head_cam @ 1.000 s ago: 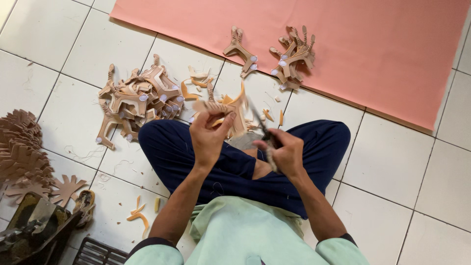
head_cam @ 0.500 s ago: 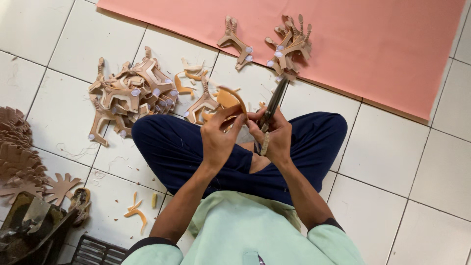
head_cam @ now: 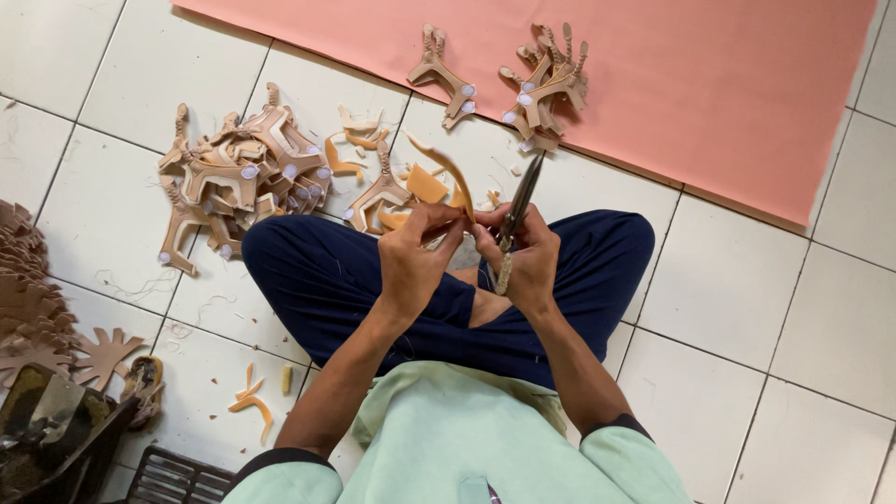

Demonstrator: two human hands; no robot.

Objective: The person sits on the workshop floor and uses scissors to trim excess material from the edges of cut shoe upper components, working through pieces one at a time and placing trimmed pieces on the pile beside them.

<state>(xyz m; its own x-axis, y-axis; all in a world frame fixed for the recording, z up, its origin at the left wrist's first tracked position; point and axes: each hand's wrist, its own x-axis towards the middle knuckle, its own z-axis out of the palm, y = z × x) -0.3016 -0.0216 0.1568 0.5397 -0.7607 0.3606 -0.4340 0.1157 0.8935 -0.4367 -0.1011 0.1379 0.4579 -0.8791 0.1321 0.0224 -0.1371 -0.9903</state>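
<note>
I sit cross-legged on a white tiled floor in dark blue trousers. My left hand (head_cam: 415, 257) pinches a thin tan leather strap piece (head_cam: 446, 170) that curves upward in front of my knees. My right hand (head_cam: 525, 261) grips long dark scissors (head_cam: 520, 201), blades pointing away from me, right beside the strap. The two hands touch each other above my lap.
A heap of tan strap pieces (head_cam: 238, 173) lies front left, with orange offcuts (head_cam: 425, 185) near my knee. Two small groups of straps (head_cam: 546, 89) rest on a pink sheet (head_cam: 728, 84). Brown cut-outs (head_cam: 33, 308) pile at the left; a dark basket (head_cam: 173, 478) sits below.
My hands have drawn closer together, the scissors have swung upright next to the strap, and the strap's curved end now sticks up above my left fingers.
</note>
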